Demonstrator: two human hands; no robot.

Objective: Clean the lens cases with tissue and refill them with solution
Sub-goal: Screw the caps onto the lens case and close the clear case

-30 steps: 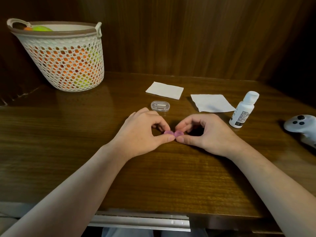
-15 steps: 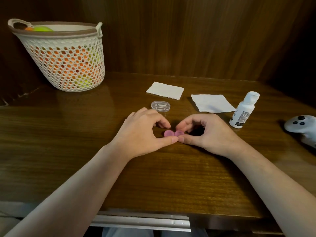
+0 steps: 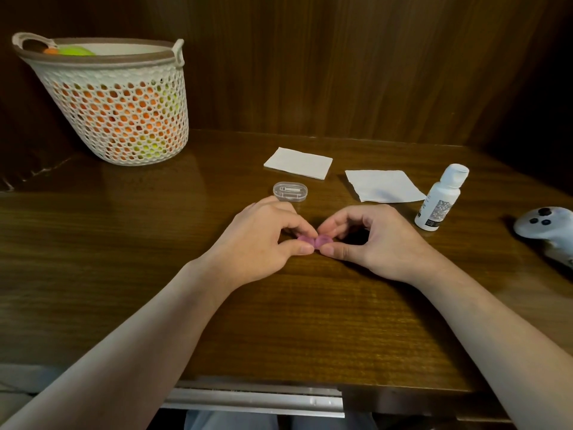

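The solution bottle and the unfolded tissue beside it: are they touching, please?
Apart. The head view shows a strip of bare table between the solution bottle and the unfolded tissue.

My left hand (image 3: pixel 260 240) and right hand (image 3: pixel 376 240) are bare, forearms unsleeved, no rings or watch; light grey-blue trousers (image 3: pixel 235 422) below.
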